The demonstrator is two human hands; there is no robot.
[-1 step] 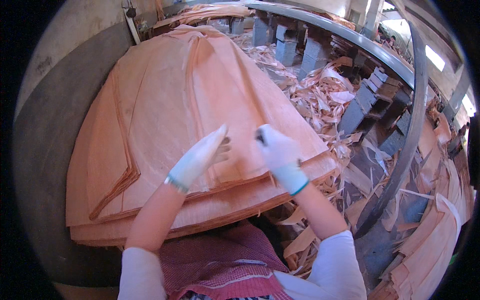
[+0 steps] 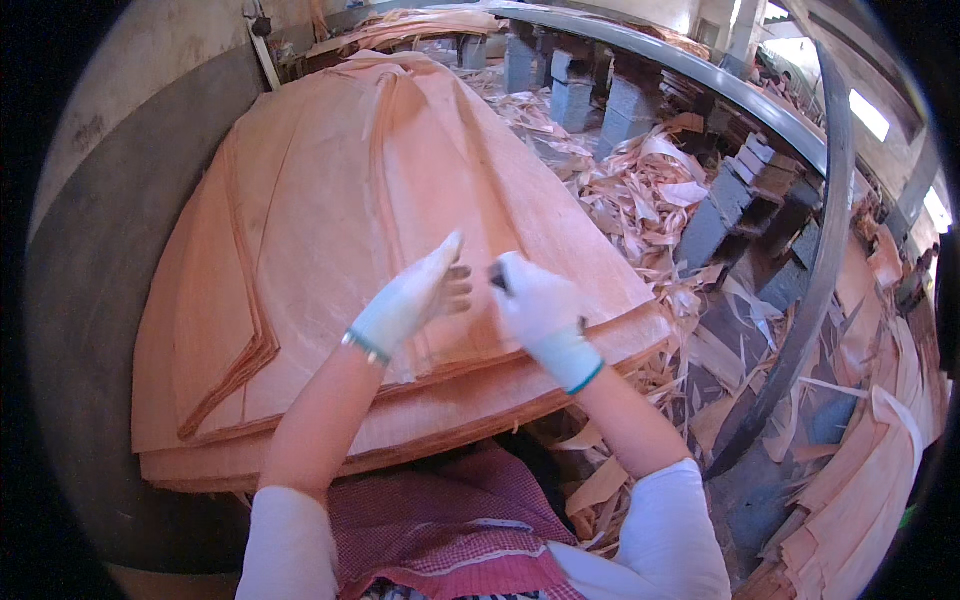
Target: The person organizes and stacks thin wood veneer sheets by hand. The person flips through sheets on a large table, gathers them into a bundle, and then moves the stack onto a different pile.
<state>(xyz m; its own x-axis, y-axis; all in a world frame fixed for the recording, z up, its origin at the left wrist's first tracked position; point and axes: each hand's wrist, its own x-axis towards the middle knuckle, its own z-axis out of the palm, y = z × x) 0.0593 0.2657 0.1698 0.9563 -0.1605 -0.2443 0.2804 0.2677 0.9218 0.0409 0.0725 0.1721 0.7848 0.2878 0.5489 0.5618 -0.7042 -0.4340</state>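
Head view: gloved hands above a broad stack of wood veneer sheets [image 2: 330,225].
The stack lies directly before the person, its layered near edge toward the apron [image 2: 430,520]. The left hand [image 2: 412,298] has its thumb raised and fingers loosely parted, holding nothing visible; the right hand [image 2: 543,308], slightly blurred, is curled around a small dark object [image 2: 498,277] whose kind cannot be told. Whether either glove touches the veneer is unclear. Single sheets are probably light, flexible and liable to split along the grain, the whole pile heavy; the near edge, supported at well-separated points, seems the safest hold.
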